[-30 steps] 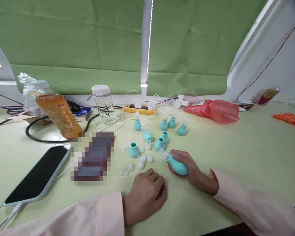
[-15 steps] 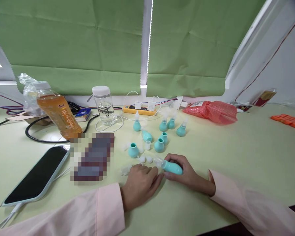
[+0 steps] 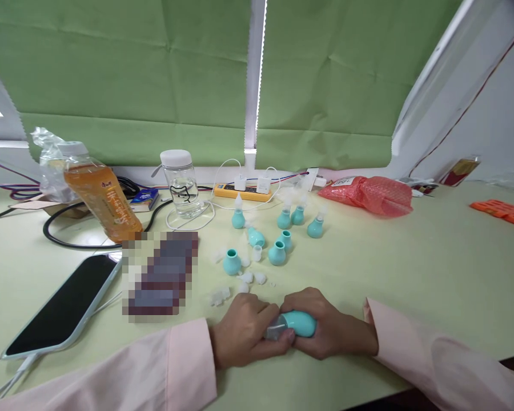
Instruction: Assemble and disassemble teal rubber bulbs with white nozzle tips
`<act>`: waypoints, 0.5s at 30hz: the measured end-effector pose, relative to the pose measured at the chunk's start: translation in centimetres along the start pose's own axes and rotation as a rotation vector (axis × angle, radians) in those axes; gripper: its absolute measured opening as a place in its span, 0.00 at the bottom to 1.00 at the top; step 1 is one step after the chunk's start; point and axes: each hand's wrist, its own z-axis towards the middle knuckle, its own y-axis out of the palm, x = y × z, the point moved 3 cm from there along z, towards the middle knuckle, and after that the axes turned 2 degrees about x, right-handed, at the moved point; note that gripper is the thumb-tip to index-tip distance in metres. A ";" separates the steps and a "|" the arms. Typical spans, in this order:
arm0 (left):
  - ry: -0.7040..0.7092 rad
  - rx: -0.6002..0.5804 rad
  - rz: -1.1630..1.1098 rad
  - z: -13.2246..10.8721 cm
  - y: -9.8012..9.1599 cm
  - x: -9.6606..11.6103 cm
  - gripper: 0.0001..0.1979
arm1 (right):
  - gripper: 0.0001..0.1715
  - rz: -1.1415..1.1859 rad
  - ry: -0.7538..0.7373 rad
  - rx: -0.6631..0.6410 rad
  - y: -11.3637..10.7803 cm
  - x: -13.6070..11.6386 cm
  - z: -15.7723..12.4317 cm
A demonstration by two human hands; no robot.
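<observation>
Between my hands is a bulb nasal aspirator, its teal squeeze bulb (image 3: 300, 323) pointing right and its clear tip (image 3: 276, 327) pointing left. My right hand (image 3: 328, 322) is closed around the bulb. Fingers of my left hand (image 3: 249, 330) pinch the clear tip, covering its far end. Just beyond lie small whitish pieces (image 3: 260, 278) and a clear jagged piece (image 3: 220, 295). Open teal bulbs (image 3: 277, 253) stand farther back, with another open bulb (image 3: 232, 262) to the left. One teal bulb (image 3: 256, 237) lies on its side near a small clear cup-shaped part (image 3: 257, 253).
Bulbs with clear tips (image 3: 315, 227) stand behind. On the left are a phone (image 3: 64, 305), a blurred-out dark object (image 3: 165, 274), a leaning orange drink bottle (image 3: 105, 197) and a water bottle (image 3: 184, 191). A power strip (image 3: 244, 194) and red bubble-wrap bag (image 3: 368, 195) sit at the back.
Both hands have drawn the aspirator nearer to me. My left hand, earlier beside the clear tip, now grips it.
</observation>
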 end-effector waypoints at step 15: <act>0.118 0.090 -0.199 -0.3 -0.3 0.3 0.12 | 0.13 0.739 0.316 -0.540 0.0 1.9 0.8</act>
